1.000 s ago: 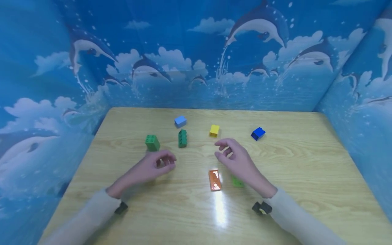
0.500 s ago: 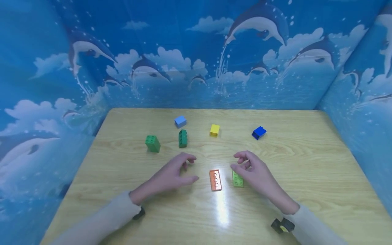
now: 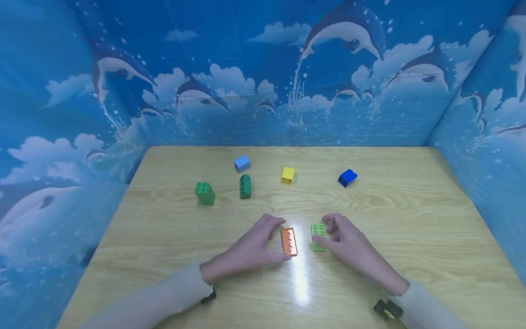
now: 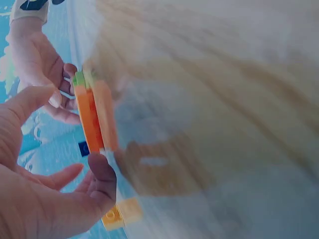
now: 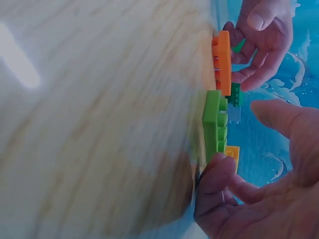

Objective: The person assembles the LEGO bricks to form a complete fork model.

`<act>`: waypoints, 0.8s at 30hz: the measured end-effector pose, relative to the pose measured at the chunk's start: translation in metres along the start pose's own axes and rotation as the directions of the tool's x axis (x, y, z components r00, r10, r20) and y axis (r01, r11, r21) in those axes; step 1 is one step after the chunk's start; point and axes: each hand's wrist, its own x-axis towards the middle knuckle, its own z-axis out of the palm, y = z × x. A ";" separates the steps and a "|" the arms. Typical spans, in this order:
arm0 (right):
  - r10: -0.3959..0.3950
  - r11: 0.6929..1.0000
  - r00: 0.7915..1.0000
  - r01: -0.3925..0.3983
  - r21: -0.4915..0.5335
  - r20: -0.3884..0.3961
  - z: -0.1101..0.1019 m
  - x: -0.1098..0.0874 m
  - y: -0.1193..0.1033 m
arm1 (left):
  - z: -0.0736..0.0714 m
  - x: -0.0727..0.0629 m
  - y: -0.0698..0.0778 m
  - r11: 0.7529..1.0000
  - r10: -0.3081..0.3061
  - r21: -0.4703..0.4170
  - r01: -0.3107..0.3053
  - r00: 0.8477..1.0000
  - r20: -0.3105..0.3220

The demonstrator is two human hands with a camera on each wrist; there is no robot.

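Note:
My left hand [image 3: 255, 249] spreads thumb and fingers around the orange toy brick [image 3: 289, 242], thumb by its near end and fingers by its far end. That brick lies upside down on the wooden table, its hollow underside facing up. In the left wrist view a fingertip [image 4: 102, 169] is right at its end while the thumb stands apart. On the right, my right hand [image 3: 351, 240] reaches around the light green brick [image 3: 318, 230], which lies studs up. The right thumb overlaps this brick in the head view; in the right wrist view it stands off, with a fingertip [image 5: 222, 167] at the brick's far end.
Farther back on the table [image 3: 394, 196] are a tall green brick [image 3: 205, 193], a dark green brick [image 3: 245, 186], a light blue brick [image 3: 242, 163], a yellow brick [image 3: 287, 175] and a dark blue brick [image 3: 347, 178]. Dolphin-print curtains [image 3: 263, 114] enclose the back and sides.
My left hand has moved right and nearer to me, up to the orange brick. My right hand has moved back toward me and right, to the light green brick. The bricks stay put.

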 end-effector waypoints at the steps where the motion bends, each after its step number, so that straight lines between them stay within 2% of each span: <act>1: 0.000 1.000 1.000 0.000 -0.011 0.002 0.000 0.000 0.000 | 0.003 0.001 0.001 1.000 -0.006 0.018 0.006 1.000 -0.003; 8: -0.034 0.993 0.999 0.034 -0.111 0.004 0.003 0.004 -0.001 | 0.017 0.009 0.013 0.993 -0.063 0.105 0.063 0.998 -0.004; 15: -0.026 0.989 0.999 0.029 -0.142 0.028 0.006 0.009 -0.001 | 0.022 0.013 0.017 0.981 -0.064 0.181 0.063 0.998 0.001; 19: -0.022 0.989 0.999 0.026 -0.147 0.028 0.005 0.009 0.000 | 0.020 0.014 0.017 0.990 -0.052 0.132 0.050 0.999 0.014; 24: -0.040 0.987 0.998 0.046 -0.151 0.045 0.003 0.008 0.000 | 0.012 0.013 0.014 1.000 -0.021 -0.005 0.021 0.999 0.040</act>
